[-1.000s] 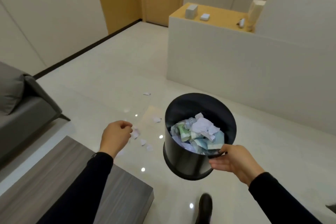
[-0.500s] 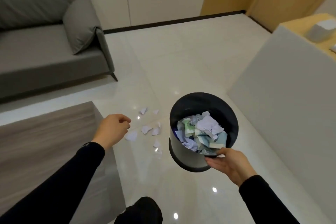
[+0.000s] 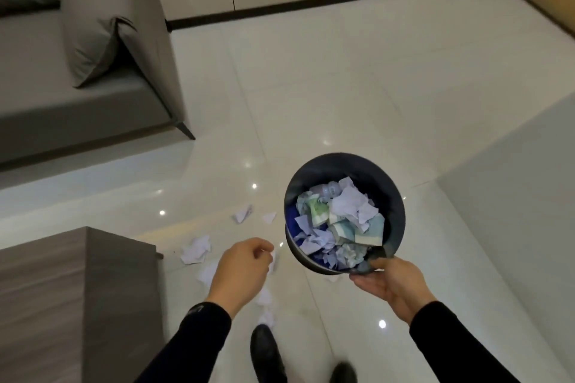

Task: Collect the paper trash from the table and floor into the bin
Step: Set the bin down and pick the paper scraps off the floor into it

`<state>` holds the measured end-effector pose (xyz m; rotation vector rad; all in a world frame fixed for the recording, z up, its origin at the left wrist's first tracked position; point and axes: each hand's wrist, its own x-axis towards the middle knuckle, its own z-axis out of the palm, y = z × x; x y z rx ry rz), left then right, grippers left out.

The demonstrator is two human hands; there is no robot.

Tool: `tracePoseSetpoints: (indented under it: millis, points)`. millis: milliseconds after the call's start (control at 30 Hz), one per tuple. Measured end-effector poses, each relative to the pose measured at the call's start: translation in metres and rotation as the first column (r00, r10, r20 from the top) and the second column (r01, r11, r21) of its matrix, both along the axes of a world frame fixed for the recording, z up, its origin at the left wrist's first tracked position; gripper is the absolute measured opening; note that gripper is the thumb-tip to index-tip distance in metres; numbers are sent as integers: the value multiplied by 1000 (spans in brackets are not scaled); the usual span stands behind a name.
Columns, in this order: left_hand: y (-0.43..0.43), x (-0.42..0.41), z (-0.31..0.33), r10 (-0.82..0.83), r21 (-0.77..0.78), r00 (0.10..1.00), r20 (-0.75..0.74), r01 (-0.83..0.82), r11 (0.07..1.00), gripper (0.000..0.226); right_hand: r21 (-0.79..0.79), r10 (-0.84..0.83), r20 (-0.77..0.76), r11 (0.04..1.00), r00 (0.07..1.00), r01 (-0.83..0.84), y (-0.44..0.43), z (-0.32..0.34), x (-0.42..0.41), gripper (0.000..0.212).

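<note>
My right hand (image 3: 389,284) grips the near rim of a round black bin (image 3: 395,202), held above the floor and tilted toward me. Crumpled white, green and blue paper (image 3: 337,227) fills it. My left hand (image 3: 239,270) hovers left of the bin with its fingers curled in and nothing visible in them. Several white paper scraps lie on the glossy floor below: a crumpled one (image 3: 196,249) by the table corner, two small ones (image 3: 242,214) farther off, and more (image 3: 266,298) partly hidden under my left hand.
A grey wooden table (image 3: 77,289) fills the lower left. A grey sofa (image 3: 93,78) with a cushion stands at the upper left. A white partition wall (image 3: 513,196) rises at the right. My black shoes (image 3: 267,354) show at the bottom.
The view has swung left and down toward the floor scraps. Bin and right hand kept their hold; my left hand has moved closer to the bin, over the scraps.
</note>
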<state>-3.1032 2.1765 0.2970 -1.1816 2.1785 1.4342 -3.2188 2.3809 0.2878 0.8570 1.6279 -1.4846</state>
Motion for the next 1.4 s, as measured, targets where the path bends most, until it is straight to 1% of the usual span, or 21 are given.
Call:
tracePoseSetpoints:
  millis: [133,267,367,467,600,733,800,900,933,1000,1067,1133,1200,1300,1333,1400]
  points:
    - [-1,-52,-75,41,-19,996,79,-40,999,21,-40,29,21,999,999,-28,-11,-76,-68,11]
    - [7,-93,-163,151,-19,982,117,-149,989,21,-67,93,74,994,993,-88,-19,-166,-127,12]
    - [12,-115,-220,198,-3,972,128,-199,980,19,-51,134,98,990,986,-129,-26,-231,-156,14]
    - [17,-124,-266,208,0,967,150,-210,978,19,-33,185,96,983,978,-182,-32,-279,-172,18]
    - [23,-128,-310,201,-7,957,208,-204,979,25,-17,286,102,958,953,-286,-43,-318,-181,15]
    - [25,-131,-336,213,19,950,229,-223,975,25,-8,376,100,926,921,-378,-50,-341,-182,21]
    - [25,-129,-345,224,44,945,236,-241,970,25,-11,400,107,916,910,-401,-54,-345,-181,23]
    - [24,-129,-359,226,67,946,232,-247,967,21,-3,380,113,924,918,-383,-57,-351,-180,26]
    - [23,-129,-363,229,71,946,229,-251,965,20,0,381,97,924,920,-383,-57,-353,-179,26]
    - [23,-130,-371,229,77,949,215,-250,965,19,23,411,14,911,912,-411,-53,-357,-176,28]
    - [23,-130,-379,223,74,955,197,-242,968,19,64,496,-87,868,864,-492,-41,-361,-166,44]
    - [24,-126,-384,207,59,965,159,-219,974,21,119,539,-110,841,835,-527,-24,-369,-149,63]
    - [25,-123,-389,193,14,977,91,-195,981,22,185,580,-124,811,805,-555,-7,-387,-128,74]
    - [23,-115,-401,210,-76,978,-9,-210,975,24,326,746,-165,659,645,-678,9,-434,-101,77]
    - [21,-113,-408,230,-102,973,-30,-232,967,24,372,798,-167,595,579,-713,13,-451,-96,79]
    - [12,-108,-428,264,-135,964,-42,-267,954,24,482,896,-146,435,420,-761,18,-482,-89,87]
